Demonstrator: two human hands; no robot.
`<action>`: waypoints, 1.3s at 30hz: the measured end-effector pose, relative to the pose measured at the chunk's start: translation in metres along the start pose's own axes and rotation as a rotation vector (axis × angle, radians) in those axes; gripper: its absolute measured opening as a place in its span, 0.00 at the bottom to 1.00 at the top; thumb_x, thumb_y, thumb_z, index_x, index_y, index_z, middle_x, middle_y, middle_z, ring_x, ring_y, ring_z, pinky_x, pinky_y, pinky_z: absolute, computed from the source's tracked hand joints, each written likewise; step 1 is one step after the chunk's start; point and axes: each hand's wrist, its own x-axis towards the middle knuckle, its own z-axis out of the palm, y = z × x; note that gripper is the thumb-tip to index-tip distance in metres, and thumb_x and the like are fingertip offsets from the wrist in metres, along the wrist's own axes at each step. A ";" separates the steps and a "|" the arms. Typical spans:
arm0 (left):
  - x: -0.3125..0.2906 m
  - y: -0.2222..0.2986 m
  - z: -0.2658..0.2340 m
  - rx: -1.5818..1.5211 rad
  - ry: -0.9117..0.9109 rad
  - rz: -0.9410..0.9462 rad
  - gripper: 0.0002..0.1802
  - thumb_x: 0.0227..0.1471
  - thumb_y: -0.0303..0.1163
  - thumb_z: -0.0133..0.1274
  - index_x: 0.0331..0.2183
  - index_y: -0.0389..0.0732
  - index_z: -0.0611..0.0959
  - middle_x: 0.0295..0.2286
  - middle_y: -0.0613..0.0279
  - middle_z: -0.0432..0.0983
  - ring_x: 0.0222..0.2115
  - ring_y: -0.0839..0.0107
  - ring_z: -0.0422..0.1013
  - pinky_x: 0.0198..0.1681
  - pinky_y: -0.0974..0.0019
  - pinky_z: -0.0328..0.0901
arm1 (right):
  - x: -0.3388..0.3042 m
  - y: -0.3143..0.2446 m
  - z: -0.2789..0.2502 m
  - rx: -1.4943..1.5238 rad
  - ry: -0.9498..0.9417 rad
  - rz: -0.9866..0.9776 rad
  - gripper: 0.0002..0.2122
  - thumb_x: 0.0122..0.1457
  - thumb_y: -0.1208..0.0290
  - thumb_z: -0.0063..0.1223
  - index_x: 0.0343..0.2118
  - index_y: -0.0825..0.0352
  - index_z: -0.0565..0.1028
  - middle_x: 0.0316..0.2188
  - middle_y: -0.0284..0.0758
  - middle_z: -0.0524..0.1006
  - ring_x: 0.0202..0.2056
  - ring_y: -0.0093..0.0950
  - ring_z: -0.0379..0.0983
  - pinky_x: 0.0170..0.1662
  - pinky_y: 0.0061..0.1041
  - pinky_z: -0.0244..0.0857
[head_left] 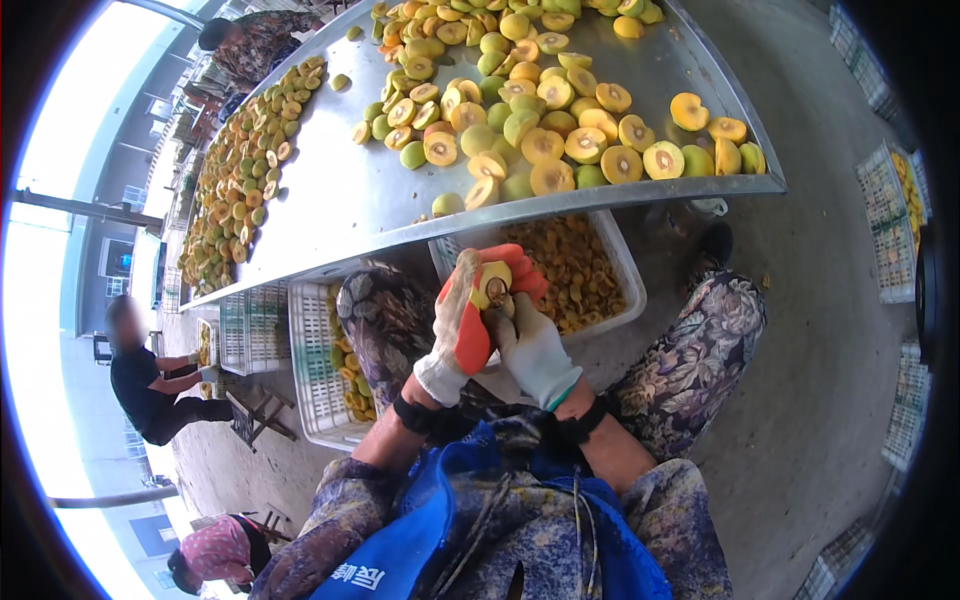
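Observation:
My left hand [455, 325], in a white glove with an orange coating, is closed around a halved yellow peach [492, 284]. The cut face is turned up, with a brown hollow or stone at its middle. My right hand [533, 350], in a whitish glove with a green cuff, is closed with its fingertips at that cut face. Whatever it grips is hidden by the fingers. Below both hands stands a white crate [632, 285] holding many small brown pieces that look like peach stones.
A metal table [330, 190] ahead carries heaps of halved peaches [545, 145]. Left of my knees is a white crate [318, 385] with fruit pieces, beside a stacked crate [255, 325]. More crates [885, 215] line the right. Other people [150, 370] work at left and far left.

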 end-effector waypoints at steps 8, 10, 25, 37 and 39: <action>-0.001 0.012 0.019 0.107 -0.034 0.207 0.36 0.65 0.54 0.46 0.63 0.39 0.63 0.52 0.50 0.72 0.48 0.53 0.74 0.54 0.43 0.70 | 0.006 -0.015 -0.006 0.357 -0.106 0.141 0.16 0.70 0.61 0.47 0.48 0.70 0.74 0.32 0.35 0.77 0.32 0.25 0.70 0.38 0.27 0.67; 0.004 0.010 0.009 -0.008 -0.038 0.176 0.34 0.65 0.51 0.48 0.62 0.38 0.65 0.50 0.48 0.74 0.45 0.54 0.76 0.51 0.44 0.72 | 0.004 -0.033 -0.012 0.417 -0.174 0.217 0.17 0.70 0.60 0.47 0.49 0.70 0.74 0.33 0.35 0.77 0.33 0.24 0.70 0.38 0.27 0.66; 0.008 0.010 0.017 -0.096 0.024 0.010 0.31 0.66 0.54 0.45 0.52 0.34 0.75 0.41 0.48 0.77 0.39 0.56 0.77 0.46 0.48 0.74 | 0.003 -0.016 -0.003 -0.030 0.100 -0.154 0.12 0.67 0.62 0.51 0.36 0.67 0.68 0.24 0.52 0.76 0.30 0.56 0.74 0.28 0.47 0.66; 0.003 0.001 0.007 0.090 0.043 0.068 0.26 0.66 0.48 0.46 0.46 0.32 0.77 0.37 0.48 0.78 0.34 0.55 0.79 0.43 0.48 0.75 | -0.004 0.003 0.007 -0.021 0.019 -0.098 0.10 0.70 0.67 0.44 0.44 0.69 0.70 0.29 0.51 0.78 0.34 0.54 0.77 0.35 0.40 0.70; 0.004 0.004 0.003 0.173 -0.004 0.088 0.25 0.66 0.47 0.46 0.45 0.31 0.78 0.35 0.49 0.78 0.34 0.55 0.79 0.42 0.51 0.75 | -0.003 0.004 0.006 -0.016 -0.004 -0.065 0.12 0.70 0.66 0.44 0.45 0.70 0.71 0.32 0.51 0.79 0.36 0.49 0.78 0.38 0.38 0.71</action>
